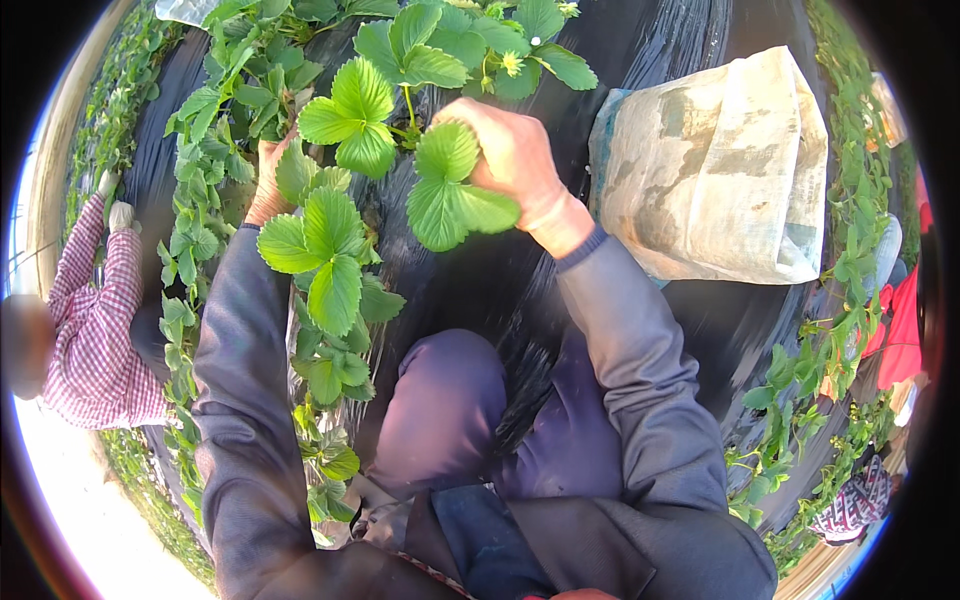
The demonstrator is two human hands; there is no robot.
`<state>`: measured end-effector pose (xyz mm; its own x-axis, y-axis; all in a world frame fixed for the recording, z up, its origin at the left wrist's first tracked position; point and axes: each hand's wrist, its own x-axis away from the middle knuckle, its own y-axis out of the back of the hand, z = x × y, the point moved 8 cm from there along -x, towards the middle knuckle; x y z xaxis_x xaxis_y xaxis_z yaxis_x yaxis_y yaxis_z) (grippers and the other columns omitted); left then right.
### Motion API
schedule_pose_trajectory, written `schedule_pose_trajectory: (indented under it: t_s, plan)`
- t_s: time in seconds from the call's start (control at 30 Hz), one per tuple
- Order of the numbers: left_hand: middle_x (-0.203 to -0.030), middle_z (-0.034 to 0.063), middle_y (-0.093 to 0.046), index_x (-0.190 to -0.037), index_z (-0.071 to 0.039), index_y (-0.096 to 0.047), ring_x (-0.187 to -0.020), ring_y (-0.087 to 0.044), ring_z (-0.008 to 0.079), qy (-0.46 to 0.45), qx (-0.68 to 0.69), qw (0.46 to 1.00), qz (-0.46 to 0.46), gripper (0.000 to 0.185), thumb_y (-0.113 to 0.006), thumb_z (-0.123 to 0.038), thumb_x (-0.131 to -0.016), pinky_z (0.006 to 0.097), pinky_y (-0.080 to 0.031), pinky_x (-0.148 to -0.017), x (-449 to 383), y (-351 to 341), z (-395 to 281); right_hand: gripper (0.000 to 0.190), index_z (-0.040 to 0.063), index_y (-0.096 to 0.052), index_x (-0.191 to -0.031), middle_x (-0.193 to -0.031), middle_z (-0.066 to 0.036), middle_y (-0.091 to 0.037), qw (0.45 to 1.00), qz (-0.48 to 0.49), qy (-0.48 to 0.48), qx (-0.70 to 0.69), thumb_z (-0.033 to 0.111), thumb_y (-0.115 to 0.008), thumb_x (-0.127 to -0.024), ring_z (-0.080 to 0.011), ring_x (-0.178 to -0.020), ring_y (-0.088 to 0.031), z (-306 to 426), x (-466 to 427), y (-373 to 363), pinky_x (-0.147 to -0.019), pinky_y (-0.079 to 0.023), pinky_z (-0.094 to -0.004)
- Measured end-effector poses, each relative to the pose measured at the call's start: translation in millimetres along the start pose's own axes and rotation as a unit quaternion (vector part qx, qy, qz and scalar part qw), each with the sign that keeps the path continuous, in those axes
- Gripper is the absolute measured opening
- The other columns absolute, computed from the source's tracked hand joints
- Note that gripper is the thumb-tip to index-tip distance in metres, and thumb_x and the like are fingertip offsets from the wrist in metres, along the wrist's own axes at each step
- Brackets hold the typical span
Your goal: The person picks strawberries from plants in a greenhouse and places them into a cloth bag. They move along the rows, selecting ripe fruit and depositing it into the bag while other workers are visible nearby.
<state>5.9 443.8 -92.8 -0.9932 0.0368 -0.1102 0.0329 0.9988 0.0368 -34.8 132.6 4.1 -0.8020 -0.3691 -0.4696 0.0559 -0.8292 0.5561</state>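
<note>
Rows of strawberry plants (335, 259) grow through black plastic mulch film (450, 292) before me. My right hand (517, 154) is curled at the plant in the middle, beside a three-part leaf (446, 191) that covers some of its fingers. Whether a stem lies between those fingers I cannot tell. My left hand (274, 180) reaches in among the leaves of the row on the left; foliage hides its fingers. Pale yellow-green flower heads (512, 64) show on the plant just above my right hand.
A stained white woven sack (712, 165) stands on the film to my right. At far left a person in a checked shirt (109, 322) works gloved at another row. More people, one in red clothing (900, 330), are at the right rim beyond a plant row (855, 225).
</note>
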Motion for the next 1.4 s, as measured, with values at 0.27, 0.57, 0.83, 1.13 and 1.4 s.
schedule_pose_trajectory:
  t_s: [0.27,0.57,0.83,1.13,1.4]
  plan:
    - [-0.110,0.0086,-0.070,-0.123,-0.004,-0.061,-0.088,-0.069,0.0166,0.178,0.174,0.969,0.003,0.027,-0.057,-0.013,-0.098,0.0314,-0.057,-0.077,-38.7,-64.7,5.0,0.026,0.004,-0.066,-0.112,-0.100,-0.014,-0.072,0.806,-0.340,-0.174,0.453,0.023,-0.069,-0.095,-0.0194,-0.089,-0.069,13.6,68.4,343.0,-0.079,-0.054,-0.0323]
    - [-0.106,0.0073,-0.069,-0.125,-0.003,-0.059,-0.086,-0.067,0.0164,-0.003,-0.193,0.953,0.234,0.029,-0.056,-0.014,-0.099,0.0303,-0.056,-0.075,-81.5,-160.1,-16.8,0.013,0.000,-0.069,-0.103,-0.096,-0.010,-0.069,0.986,0.077,-0.140,-0.043,0.001,-0.064,-0.092,-0.0178,-0.081,-0.067,8.2,60.1,90.0,-0.075,-0.053,-0.0294]
    - [-0.103,0.0061,-0.069,-0.127,-0.001,-0.058,-0.084,-0.066,0.0163,-0.029,-0.223,0.939,0.260,0.031,-0.055,-0.015,-0.099,0.0294,-0.055,-0.074,-109.2,-175.2,-14.4,0.050,0.011,-0.066,-0.112,-0.117,-0.011,-0.063,0.972,-0.139,-0.146,0.120,0.025,-0.084,-0.068,-0.0332,-0.107,-0.058,-108.7,-10.8,11.8,-0.087,-0.045,-0.0452]
    - [-0.100,0.0048,-0.068,-0.129,0.000,-0.056,-0.081,-0.065,0.0161,-0.024,-0.216,0.945,0.246,0.033,-0.054,-0.016,-0.100,0.0283,-0.054,-0.072,-135.1,-177.8,-11.1,0.028,0.009,-0.062,-0.095,-0.083,-0.013,-0.068,0.948,-0.201,-0.198,0.144,0.017,-0.077,-0.073,-0.0381,-0.082,-0.066,-100.8,-10.8,19.2,-0.069,-0.052,-0.0464]
    - [-0.106,0.0120,-0.069,-0.132,0.001,-0.054,-0.091,-0.066,0.0223,-0.062,-0.380,0.906,0.174,0.049,-0.067,-0.018,-0.089,0.0349,-0.052,-0.080,-133.5,-169.8,3.0,0.020,0.012,-0.069,-0.087,-0.083,-0.008,-0.068,0.938,-0.256,-0.181,0.150,0.013,-0.076,-0.069,-0.0317,-0.077,-0.067,-96.5,7.9,13.1,-0.065,-0.053,-0.0412]
